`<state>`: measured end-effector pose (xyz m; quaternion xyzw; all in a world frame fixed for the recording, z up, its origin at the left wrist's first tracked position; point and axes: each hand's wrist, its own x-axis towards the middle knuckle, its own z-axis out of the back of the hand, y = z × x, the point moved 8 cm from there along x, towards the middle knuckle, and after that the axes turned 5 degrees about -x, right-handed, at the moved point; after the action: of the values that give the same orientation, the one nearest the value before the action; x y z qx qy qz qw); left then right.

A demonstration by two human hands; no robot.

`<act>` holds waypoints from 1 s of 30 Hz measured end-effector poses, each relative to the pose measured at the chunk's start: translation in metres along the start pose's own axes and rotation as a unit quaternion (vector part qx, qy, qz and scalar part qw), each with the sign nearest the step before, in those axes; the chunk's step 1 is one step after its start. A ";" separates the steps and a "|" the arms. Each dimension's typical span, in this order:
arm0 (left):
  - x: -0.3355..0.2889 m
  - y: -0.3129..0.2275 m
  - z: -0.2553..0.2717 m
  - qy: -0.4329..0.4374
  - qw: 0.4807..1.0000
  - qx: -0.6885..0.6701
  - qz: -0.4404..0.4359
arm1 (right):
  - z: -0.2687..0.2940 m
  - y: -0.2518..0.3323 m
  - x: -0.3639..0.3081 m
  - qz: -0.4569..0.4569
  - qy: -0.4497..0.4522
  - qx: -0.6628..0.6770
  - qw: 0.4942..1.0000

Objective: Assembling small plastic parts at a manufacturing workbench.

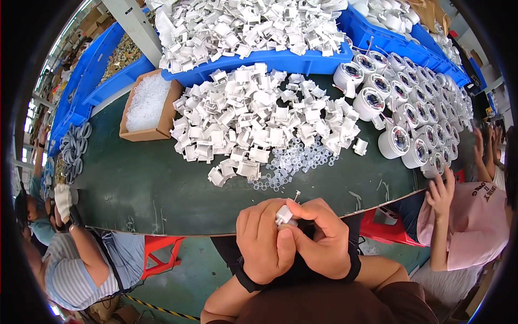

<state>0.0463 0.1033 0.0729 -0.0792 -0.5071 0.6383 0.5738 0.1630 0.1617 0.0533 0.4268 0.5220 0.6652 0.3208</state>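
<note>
Dark green worktop (135, 178) spreads before us, its edge bowed by the lens, with a blue bin (302, 63) of white parts along the far side. On it we see a heap of white brackets (226, 116), and nearer us a scatter of small translucent rings (294, 162).

At the near edge, in front of the body, the left hand (264, 237) and the right hand (324, 232) come together with fingers curled, gripping one small white part (284, 215) at their thumbs and forefingers. It lies between them, so we judge neither hand clearly nearer; heap and rings are beyond it, away from the body.

Its visible face looks up toward us, slightly tilted. We take its long axis to slant from lower left to upper right, though fingers hide the lower end. Just beyond it, by the right forefinger, a thin pin (297, 195) points away from the body, leaning a little right; whether it joins the part, we cannot tell.
</note>
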 end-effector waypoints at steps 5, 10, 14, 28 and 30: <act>-0.005 0.003 0.009 0.000 1.000 -0.015 -0.007 | 0.002 0.009 0.004 0.035 0.106 -0.040 0.993; -0.003 0.011 0.032 0.022 0.999 0.035 0.010 | 0.020 0.013 0.027 0.017 0.076 -0.183 0.980; 0.002 0.012 0.030 0.043 0.998 0.044 0.023 | 0.010 0.024 0.052 0.199 0.082 -0.416 0.884; 0.005 0.005 0.021 0.036 0.998 0.053 -0.013 | 0.016 0.003 0.053 0.143 0.064 -0.341 0.927; 0.006 0.004 0.018 0.047 0.997 0.063 -0.017 | 0.010 0.004 0.055 0.165 0.078 -0.366 0.913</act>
<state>0.0295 0.0992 0.0814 -0.0642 -0.4401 0.6547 0.6112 0.1490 0.2129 0.0706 0.3063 0.1874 0.8844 0.2982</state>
